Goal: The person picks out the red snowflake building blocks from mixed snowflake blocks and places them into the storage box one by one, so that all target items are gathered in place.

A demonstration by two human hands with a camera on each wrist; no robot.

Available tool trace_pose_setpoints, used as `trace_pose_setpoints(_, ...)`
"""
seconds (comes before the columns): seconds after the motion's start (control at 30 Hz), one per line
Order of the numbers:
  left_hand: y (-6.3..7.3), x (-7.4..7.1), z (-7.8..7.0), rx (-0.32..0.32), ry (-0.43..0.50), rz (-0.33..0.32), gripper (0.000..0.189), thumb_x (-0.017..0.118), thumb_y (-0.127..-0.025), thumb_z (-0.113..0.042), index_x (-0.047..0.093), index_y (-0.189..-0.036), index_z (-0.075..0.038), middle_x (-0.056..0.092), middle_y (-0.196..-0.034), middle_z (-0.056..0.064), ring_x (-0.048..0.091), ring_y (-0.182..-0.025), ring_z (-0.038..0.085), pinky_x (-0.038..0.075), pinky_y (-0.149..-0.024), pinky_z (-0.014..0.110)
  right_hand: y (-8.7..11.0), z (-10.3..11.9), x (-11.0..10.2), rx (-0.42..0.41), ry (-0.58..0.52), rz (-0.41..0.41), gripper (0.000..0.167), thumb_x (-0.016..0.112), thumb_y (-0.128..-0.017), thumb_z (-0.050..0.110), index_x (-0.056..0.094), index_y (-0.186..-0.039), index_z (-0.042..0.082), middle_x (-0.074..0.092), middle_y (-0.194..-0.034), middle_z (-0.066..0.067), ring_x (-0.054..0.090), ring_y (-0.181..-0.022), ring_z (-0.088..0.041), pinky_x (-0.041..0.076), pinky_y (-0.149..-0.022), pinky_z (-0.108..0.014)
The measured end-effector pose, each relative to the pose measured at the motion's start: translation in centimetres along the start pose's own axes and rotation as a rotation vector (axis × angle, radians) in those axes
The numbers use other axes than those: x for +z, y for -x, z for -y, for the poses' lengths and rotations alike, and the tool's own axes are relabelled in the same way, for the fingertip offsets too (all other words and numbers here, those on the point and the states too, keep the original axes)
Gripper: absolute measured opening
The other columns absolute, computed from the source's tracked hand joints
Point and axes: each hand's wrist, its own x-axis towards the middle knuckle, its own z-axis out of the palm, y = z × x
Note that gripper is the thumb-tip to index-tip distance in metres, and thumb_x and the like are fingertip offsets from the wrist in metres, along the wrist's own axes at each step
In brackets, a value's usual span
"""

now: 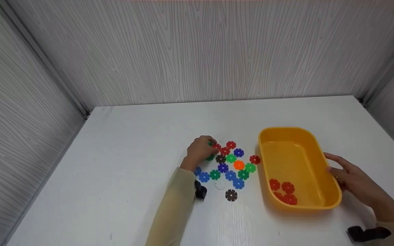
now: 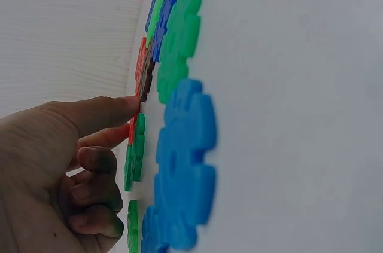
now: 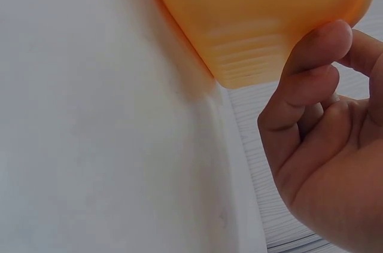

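In the head view my left hand reaches to the far left part of a group of flower-shaped plastic discs. Its thumb and index finger pinch a red disc, while the other fingers curl inward. Green discs lie right beside those fingertips, and a large-looking blue disc is close to the left wrist camera. At the right, my right hand grips the side of a yellow plastic basin, thumb at the rim and fingers against the outer wall. Several red discs lie inside the basin's near end.
Blue, green, brown, orange and white discs lie flat on the white table between my hands. One brown disc sits nearest the front. A red disc lies close to the basin's left wall. Grain-patterned panels enclose the table.
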Motion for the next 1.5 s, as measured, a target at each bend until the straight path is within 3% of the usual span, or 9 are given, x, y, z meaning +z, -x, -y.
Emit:
trace_pose_setpoints(0.17,-0.3,0.1,0.3,-0.014,0.032,-0.005,0.034,0.072,-0.085,-0.026,0.065,-0.118,-0.018,0.064,-0.117,0.006,0.056,-0.096,0.022,0.051,-0.093,0.039,-0.1,0.0,0.1,0.012,0.007,-0.003,0.044,0.038,-0.105,0.032,0.029,-0.147,0.029,0.057,-0.073,0.005,0.054,-0.062,-0.016,0.05,-0.058,-0.026)
trace_pose_setpoints(0.4,-0.3,0.2,-0.1,0.053,-0.048,-0.045,0.031,0.074,-0.083,-0.023,0.065,-0.113,-0.023,0.065,-0.103,0.003,0.055,-0.088,0.02,0.051,-0.083,0.035,-0.2,0.0,0.1,0.05,0.019,-0.008,0.049,0.038,-0.104,0.035,0.024,-0.15,0.024,0.059,-0.076,0.005,0.055,-0.064,-0.018,0.051,-0.061,-0.026)
trace_pose_setpoints(0.63,-0.3,0.4,-0.3,0.086,-0.064,-0.046,0.028,0.071,-0.085,-0.017,0.066,-0.112,-0.027,0.066,-0.105,0.003,0.057,-0.09,0.019,0.053,-0.082,0.033,-0.2,-0.2,-0.1,0.071,0.033,-0.02,0.053,0.039,-0.104,0.037,0.021,-0.152,0.023,0.056,-0.074,0.005,0.055,-0.065,-0.018,0.051,-0.062,-0.025)
trace_pose_setpoints(0.97,-0.2,0.1,-0.4,0.111,-0.114,-0.048,0.029,0.071,-0.086,-0.021,0.069,-0.114,-0.028,0.068,-0.104,0.001,0.055,-0.082,0.018,0.05,-0.078,0.035,-0.1,-0.1,-0.2,0.065,0.047,-0.03,0.053,0.04,-0.103,0.038,0.023,-0.151,0.022,0.058,-0.076,0.004,0.055,-0.064,-0.018,0.051,-0.061,-0.027)
trace_pose_setpoints(1.2,-0.3,0.2,-0.4,0.091,-0.016,-0.032,0.027,0.072,-0.086,-0.024,0.069,-0.112,-0.027,0.067,-0.098,0.001,0.056,-0.079,0.017,0.049,-0.072,0.03,-0.2,-0.2,-0.2,0.075,0.071,-0.027,0.057,0.04,-0.103,0.04,0.021,-0.152,0.019,0.057,-0.077,0.003,0.055,-0.065,-0.02,0.052,-0.062,-0.027)
trace_pose_setpoints(1.5,0.0,-0.1,-1.2,0.084,0.252,0.03,0.026,0.074,-0.085,-0.02,0.069,-0.11,-0.024,0.069,-0.096,0.003,0.063,-0.083,0.018,0.055,-0.075,0.028,-0.3,0.0,-0.4,0.113,0.086,-0.037,0.061,0.04,-0.102,0.043,0.017,-0.154,0.02,0.06,-0.082,0.005,0.056,-0.067,-0.021,0.052,-0.065,-0.026)
